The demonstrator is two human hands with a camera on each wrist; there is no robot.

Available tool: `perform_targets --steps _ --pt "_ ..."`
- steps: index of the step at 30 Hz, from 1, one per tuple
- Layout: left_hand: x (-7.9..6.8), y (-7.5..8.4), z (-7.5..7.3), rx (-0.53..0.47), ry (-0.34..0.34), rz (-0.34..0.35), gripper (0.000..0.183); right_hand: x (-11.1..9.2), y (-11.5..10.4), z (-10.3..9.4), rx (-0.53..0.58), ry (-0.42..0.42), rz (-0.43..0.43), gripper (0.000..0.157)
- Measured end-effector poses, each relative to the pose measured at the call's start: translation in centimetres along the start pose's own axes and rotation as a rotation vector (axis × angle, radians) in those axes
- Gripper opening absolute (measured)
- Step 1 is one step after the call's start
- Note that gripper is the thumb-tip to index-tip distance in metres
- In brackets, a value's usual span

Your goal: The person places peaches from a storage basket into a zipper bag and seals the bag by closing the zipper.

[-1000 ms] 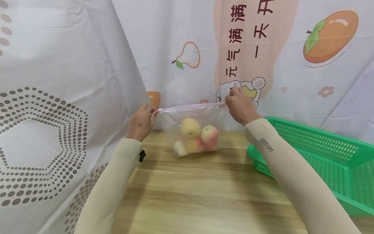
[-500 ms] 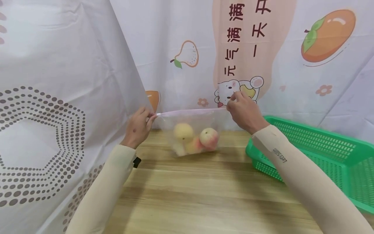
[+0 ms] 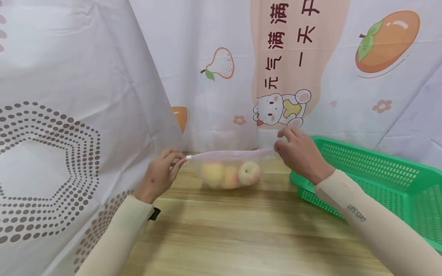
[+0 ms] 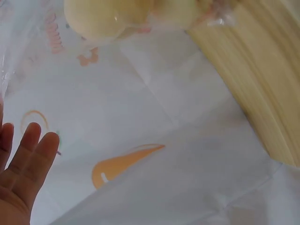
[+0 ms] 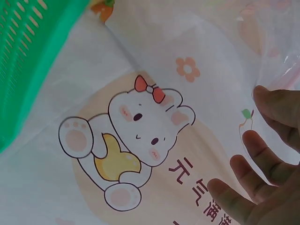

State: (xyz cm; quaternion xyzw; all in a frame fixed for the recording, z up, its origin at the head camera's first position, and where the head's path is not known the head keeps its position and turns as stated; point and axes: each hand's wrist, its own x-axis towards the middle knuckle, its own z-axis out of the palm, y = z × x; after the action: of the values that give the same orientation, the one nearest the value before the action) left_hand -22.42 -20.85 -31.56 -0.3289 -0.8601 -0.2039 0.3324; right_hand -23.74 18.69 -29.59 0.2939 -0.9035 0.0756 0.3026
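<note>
A clear slider bag with a pale pink zip strip is stretched between both hands. Several peaches, yellow with pink blush, sit in its lower part, close over the wooden table. At the strip's left end, beside a white slider, the left hand pinches the bag between thumb and fingers. The opposite top corner is pinched by the right hand. In the left wrist view, fruit hangs at the top edge, with the other fingers extended below. The right wrist view shows the thumb and fingers near the bag's film.
A green perforated plastic basket stands on the right of the wooden table, behind the right forearm. A printed cloth hangs at the back, and another dotted cloth covers the left side.
Both hands have lowered the bag from upright above the table toward the tabletop. The hands have moved slightly apart, the right one to the right, and the peaches sit lower.
</note>
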Motion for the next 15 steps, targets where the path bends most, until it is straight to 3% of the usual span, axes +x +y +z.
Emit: perform_targets --steps 4,6,10,15 --pt "-1.8 1.2 0.0 0.027 0.015 0.141 0.006 -2.2 -0.5 0.1 0.040 0.005 -0.011 0.013" --pt "-2.6 1.9 0.1 0.032 0.007 0.191 0.016 -3.2 -0.7 0.2 0.054 0.008 -0.016 0.015" --pt "-4.2 3.2 0.4 0.036 -0.032 0.255 0.038 -5.1 -0.9 0.7 0.052 0.014 -0.067 0.019" --pt "-6.4 4.7 1.0 0.023 -0.078 0.302 0.035 -7.3 -1.3 1.3 0.010 0.033 -0.145 0.024"
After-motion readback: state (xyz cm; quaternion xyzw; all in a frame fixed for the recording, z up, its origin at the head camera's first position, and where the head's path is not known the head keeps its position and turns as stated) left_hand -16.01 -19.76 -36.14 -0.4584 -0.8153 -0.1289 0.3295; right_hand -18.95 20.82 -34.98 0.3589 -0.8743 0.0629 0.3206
